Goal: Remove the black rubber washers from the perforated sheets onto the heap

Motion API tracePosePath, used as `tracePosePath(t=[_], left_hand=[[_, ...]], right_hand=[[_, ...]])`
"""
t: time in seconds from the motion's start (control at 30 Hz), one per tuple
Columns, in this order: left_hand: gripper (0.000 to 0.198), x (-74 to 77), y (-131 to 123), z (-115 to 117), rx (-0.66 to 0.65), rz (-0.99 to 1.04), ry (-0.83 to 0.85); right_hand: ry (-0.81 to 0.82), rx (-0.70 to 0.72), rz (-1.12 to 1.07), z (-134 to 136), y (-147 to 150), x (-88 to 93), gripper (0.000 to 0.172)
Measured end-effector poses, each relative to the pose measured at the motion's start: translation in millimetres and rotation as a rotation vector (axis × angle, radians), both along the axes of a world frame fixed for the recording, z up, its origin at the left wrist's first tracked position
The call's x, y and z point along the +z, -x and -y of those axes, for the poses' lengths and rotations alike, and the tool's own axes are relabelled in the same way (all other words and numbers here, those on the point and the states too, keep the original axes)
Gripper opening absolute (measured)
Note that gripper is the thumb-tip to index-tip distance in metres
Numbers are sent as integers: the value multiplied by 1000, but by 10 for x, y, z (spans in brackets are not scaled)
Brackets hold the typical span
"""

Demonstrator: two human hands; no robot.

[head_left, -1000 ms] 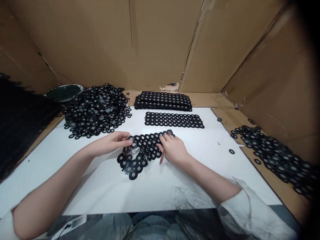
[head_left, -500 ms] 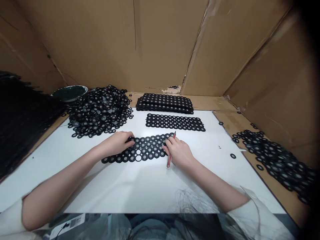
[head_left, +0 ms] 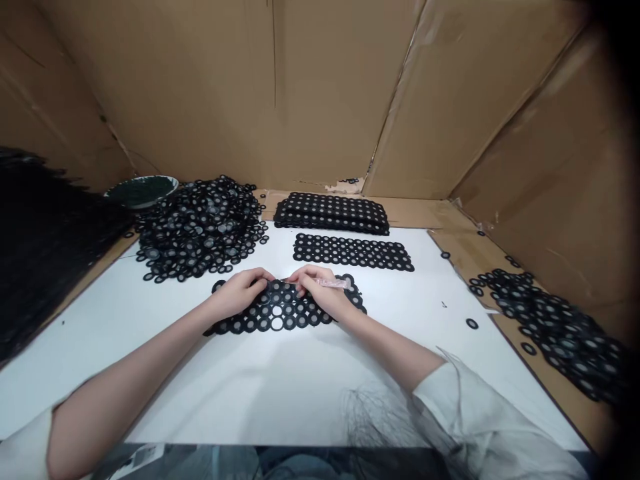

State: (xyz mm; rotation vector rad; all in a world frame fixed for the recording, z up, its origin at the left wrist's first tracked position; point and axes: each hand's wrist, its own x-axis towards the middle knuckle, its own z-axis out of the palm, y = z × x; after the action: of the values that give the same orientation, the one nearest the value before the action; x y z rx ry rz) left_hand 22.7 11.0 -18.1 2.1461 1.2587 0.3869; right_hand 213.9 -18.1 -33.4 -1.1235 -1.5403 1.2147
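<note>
A black sheet of joined rings (head_left: 301,321) lies before me on the white table. Most rings have grey centres; two near the middle show white. My left hand (head_left: 241,292) rests over its far left part, thumb and fingers closed on the far edge. Close beside it, my right hand (head_left: 323,293) is closed around a slim, pen-like tool with a pinkish handle (head_left: 331,283). The tool's tip end points left toward my left fingertips at the sheet's far edge. I cannot make out the exact contact there.
Beyond lie another ring sheet (head_left: 353,252) and a stack of sheets (head_left: 333,212). A heap of loose rings (head_left: 200,230) is at left near a bowl of dark stuff (head_left: 143,192). More rings (head_left: 560,327) lie right, with a stray ring (head_left: 472,324). Cardboard walls (head_left: 320,87) enclose the table.
My right hand has moved left from the sheet's right end to beside my left hand. The tool has swung from nearly upright to sideways. The sheet's right end is now uncovered.
</note>
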Motion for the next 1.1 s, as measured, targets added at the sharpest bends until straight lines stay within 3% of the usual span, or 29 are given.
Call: tracePosePath(t=[0.1,0.23,0.63,0.9,1.0,1.1], left_hand=[[29,-30,-11,11,9,-29,-80],[28,-41,-23,3,-10,-72,-160],[27,-48,-96,4,57,-113,-98],[24,-30,-180,228,189,-61,-152],[24,-1,-176,258,177,-36,-108],[23,4,-139,200,130,-28,-63]], right_hand=[[57,-61,-51,-20,20,-132,12],[18,-71,16,17,15,-150,8],[-16,-8,119,28,-5,-93,9],[-60,-44,200,73,113,-130,6],[-107,-33,166,76,136,-155,6],[-15,-32,35,47,73,-151,6]])
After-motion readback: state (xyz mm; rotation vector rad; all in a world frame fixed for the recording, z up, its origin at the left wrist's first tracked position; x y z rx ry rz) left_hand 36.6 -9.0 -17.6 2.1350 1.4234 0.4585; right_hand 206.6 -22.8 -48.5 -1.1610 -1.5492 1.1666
